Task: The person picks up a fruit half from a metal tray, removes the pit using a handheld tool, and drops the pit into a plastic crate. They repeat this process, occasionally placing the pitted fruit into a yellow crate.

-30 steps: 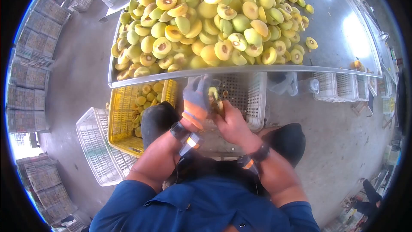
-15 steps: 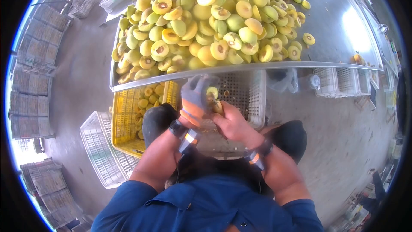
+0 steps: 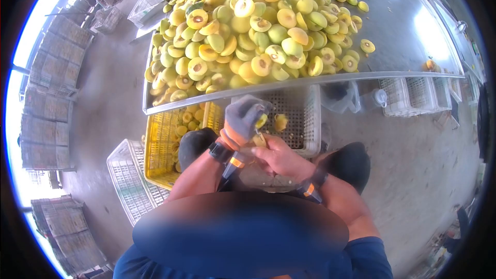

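My left hand (image 3: 245,119), in a grey and orange glove, is closed around a yellow-green peach half (image 3: 262,121), partly hidden by the fingers. My bare right hand (image 3: 285,158) grips a small tool with a pale handle (image 3: 260,140); its tip is close to the peach half and too blurred to make out. Both hands are close together in front of the table edge, over the near side of a white crate (image 3: 313,124). A yellowish fruit piece (image 3: 280,122) shows over this crate, just right of my left hand.
A large heap of peach halves (image 3: 243,36) covers much of the metal table (image 3: 398,36). At left stands a yellow crate (image 3: 156,147) holding fruit, beside a white crate (image 3: 124,173). More white crates (image 3: 408,95) and a plastic bag (image 3: 343,98) sit under the table's right side.
The view has shifted slightly. My left hand has turned and lowered a little, still around fruit. A larger fruit piece now shows over the white crate.
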`<state>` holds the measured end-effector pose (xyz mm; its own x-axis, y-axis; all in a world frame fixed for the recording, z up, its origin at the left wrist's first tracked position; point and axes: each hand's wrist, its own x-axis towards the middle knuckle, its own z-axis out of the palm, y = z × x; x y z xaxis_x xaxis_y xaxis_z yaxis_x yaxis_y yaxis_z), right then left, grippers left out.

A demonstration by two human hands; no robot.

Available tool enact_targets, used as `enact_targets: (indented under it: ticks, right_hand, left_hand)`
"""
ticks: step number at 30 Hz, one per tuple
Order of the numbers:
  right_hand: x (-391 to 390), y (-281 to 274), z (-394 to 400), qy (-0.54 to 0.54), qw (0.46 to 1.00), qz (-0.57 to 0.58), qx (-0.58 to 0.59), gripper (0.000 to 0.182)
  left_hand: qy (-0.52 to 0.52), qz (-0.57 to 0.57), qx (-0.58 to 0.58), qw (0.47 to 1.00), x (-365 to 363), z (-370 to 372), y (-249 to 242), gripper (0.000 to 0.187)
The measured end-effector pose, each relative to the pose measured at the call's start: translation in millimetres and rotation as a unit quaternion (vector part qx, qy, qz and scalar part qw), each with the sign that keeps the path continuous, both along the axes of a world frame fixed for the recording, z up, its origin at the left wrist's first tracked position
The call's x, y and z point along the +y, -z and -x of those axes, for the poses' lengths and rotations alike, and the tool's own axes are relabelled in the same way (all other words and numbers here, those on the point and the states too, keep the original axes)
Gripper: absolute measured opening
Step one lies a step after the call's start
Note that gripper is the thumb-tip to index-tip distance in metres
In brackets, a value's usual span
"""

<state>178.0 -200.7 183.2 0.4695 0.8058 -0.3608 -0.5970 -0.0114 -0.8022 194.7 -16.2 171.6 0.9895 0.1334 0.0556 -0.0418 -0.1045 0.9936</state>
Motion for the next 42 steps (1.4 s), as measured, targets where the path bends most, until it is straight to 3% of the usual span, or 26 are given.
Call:
enact_targets:
  ticks: [2,5,9,12,15,19,22,25,29,33,38,42]
  right_hand:
    - [-5.5,1.2,-1.8,0.016,0.999,-0.009,0.037,0.013]
    - [-12.5,6.2,-4.7,0.039,0.998,-0.01,0.045,0.014]
    - [-21.4,11.3,-5.8,0.077,0.997,-0.009,0.008,0.017]
    - [-20.2,10.6,-6.0,0.087,0.995,0.013,-0.056,0.019]
    - [-12.1,13.7,-6.9,0.105,0.981,0.082,-0.144,0.025]
    - [-7.0,22.9,-12.7,0.126,0.957,0.151,-0.211,0.029]
    - [-7.5,11.9,-19.5,0.135,0.946,0.177,-0.234,0.03]
    - [-12.3,5.1,-26.7,0.173,0.926,0.18,-0.282,0.032]
    - [-7.5,-3.1,-37.4,0.226,0.923,0.142,-0.279,0.035]
    - [-2.9,3.5,-41.7,0.243,0.898,0.169,-0.325,0.035]
    - [-5.8,4.3,-35.8,0.207,0.891,0.217,-0.342,0.035]
    - [-1.8,29.0,-28.2,0.211,0.91,0.131,-0.331,0.035]
  left_hand:
    - [-0.114,-0.064,-0.099,0.986,20.4,-8.7,32.2,0.016]
    - [-0.223,0.0,-0.068,0.973,63.0,-7.4,11.0,0.017]
    - [-0.28,-0.181,-0.025,0.942,157.1,19.6,-7.2,0.025]
    - [-0.306,-0.537,0.004,0.786,162.2,25.0,-37.4,0.034]
    - [-0.23,-0.277,0.032,0.932,115.0,-21.8,-53.1,0.043]
    - [-0.056,-0.409,-0.041,0.91,35.0,-99.2,-51.7,0.058]
    - [-0.009,-0.501,0.076,0.862,12.1,-136.2,-48.8,0.063]
    - [0.027,-0.494,0.036,0.868,17.7,-124.0,-53.1,0.061]
    - [0.017,-0.39,0.003,0.921,39.1,-89.6,-35.7,0.047]
    - [-0.034,-0.163,0.066,0.984,13.8,-44.5,-21.7,0.04]
    - [-0.103,-0.242,0.035,0.964,-20.2,-19.1,-25.1,0.034]
    - [-0.095,-0.19,0.071,0.975,-34.2,-8.6,-36.0,0.034]
